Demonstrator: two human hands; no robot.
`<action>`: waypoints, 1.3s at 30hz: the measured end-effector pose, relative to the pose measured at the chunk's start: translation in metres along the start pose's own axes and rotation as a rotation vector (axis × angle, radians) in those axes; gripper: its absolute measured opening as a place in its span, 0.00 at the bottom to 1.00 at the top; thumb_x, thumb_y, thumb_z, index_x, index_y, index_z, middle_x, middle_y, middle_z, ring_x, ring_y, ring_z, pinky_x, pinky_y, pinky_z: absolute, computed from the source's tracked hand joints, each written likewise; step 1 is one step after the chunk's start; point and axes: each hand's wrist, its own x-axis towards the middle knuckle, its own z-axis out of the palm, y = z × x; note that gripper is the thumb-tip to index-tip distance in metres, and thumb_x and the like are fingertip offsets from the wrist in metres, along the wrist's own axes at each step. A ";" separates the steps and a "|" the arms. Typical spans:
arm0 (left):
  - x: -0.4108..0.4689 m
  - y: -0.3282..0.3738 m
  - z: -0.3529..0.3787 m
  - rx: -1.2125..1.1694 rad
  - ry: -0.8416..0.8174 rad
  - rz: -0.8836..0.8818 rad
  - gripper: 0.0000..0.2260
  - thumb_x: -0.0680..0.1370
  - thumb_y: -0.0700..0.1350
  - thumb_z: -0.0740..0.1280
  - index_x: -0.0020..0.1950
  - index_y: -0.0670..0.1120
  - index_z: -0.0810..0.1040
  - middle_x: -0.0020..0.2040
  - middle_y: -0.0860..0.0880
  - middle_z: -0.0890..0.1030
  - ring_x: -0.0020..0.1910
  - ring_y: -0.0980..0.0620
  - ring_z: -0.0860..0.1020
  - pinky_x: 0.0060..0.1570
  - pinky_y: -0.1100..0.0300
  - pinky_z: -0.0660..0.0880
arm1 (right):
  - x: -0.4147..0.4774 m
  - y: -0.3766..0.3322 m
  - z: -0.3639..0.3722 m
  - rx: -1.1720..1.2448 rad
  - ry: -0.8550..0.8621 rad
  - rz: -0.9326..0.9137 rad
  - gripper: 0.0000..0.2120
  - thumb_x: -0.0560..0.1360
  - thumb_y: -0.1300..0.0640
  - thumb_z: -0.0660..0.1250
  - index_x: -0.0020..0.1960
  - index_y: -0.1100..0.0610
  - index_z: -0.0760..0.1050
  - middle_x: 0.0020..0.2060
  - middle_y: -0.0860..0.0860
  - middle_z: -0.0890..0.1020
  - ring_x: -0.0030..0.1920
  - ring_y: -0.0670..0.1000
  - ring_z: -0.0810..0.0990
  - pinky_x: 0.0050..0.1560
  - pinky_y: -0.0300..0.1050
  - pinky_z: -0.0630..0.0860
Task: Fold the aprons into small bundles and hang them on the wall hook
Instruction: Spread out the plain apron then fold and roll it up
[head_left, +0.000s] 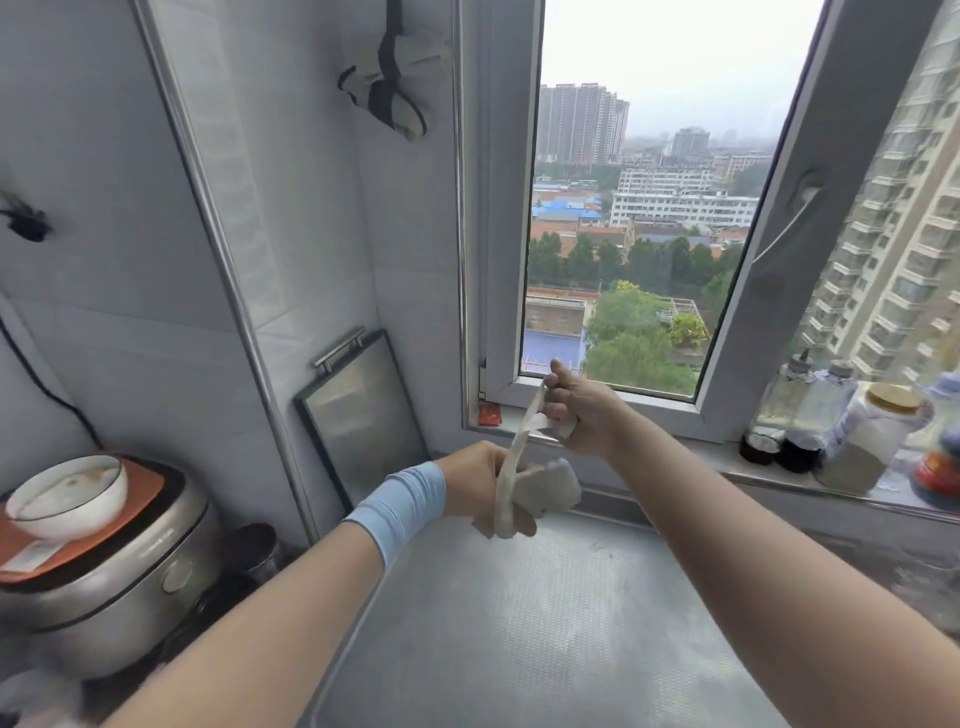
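- Head view: left hand (475, 480) fisted around a small beige apron bundle (540, 493), held in the air over the steel bench (545, 623). Held off the surface so the strap can pass all the way round it, I'd guess.
- Right hand (576, 415) up near the window sill (675, 447), fingers curled and thumb pressing the apron strap (519, 441). Strap runs taut from bundle to that hand; likely pulled tight so the wrap cinches the folds and the bundle stays small.
- Free strap end pokes out below the right hand's fingers.
- Blue wristband (400, 506) on the left forearm, clear of the cloth.
- A second bundle, beige with dark trim (387, 88), hangs high on the tiled wall; hook itself not visible at the top edge. Judging from that, one apron is done, this one is mid-tie, hanging not yet done.
- Rice cooker (104, 571) with a white bowl (67, 496) on its lid sits left; a framed panel (363, 410) leans in the corner; jars (841, 431) line the sill. All well apart from the hands.
- Risk: slack in the strap lets the bundle unroll.
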 end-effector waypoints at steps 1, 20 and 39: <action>-0.002 -0.002 -0.003 -0.135 0.036 0.052 0.12 0.60 0.34 0.75 0.42 0.45 0.83 0.39 0.45 0.84 0.37 0.46 0.79 0.36 0.53 0.77 | 0.001 0.008 -0.002 0.062 0.001 0.005 0.18 0.84 0.48 0.56 0.38 0.53 0.67 0.18 0.45 0.62 0.16 0.44 0.61 0.18 0.34 0.66; 0.036 -0.040 -0.008 -0.253 0.615 -0.217 0.10 0.78 0.45 0.65 0.59 0.52 0.75 0.44 0.47 0.79 0.39 0.50 0.75 0.42 0.61 0.72 | -0.010 0.050 0.002 -0.838 0.002 -0.483 0.14 0.74 0.63 0.64 0.34 0.52 0.81 0.24 0.45 0.75 0.28 0.46 0.71 0.34 0.41 0.69; 0.043 -0.051 0.020 0.122 0.368 -0.097 0.20 0.66 0.37 0.73 0.52 0.55 0.73 0.48 0.54 0.81 0.38 0.46 0.80 0.24 0.56 0.77 | 0.015 0.063 -0.040 -1.186 0.130 -0.204 0.09 0.75 0.62 0.68 0.43 0.52 0.85 0.37 0.46 0.85 0.39 0.46 0.81 0.39 0.39 0.75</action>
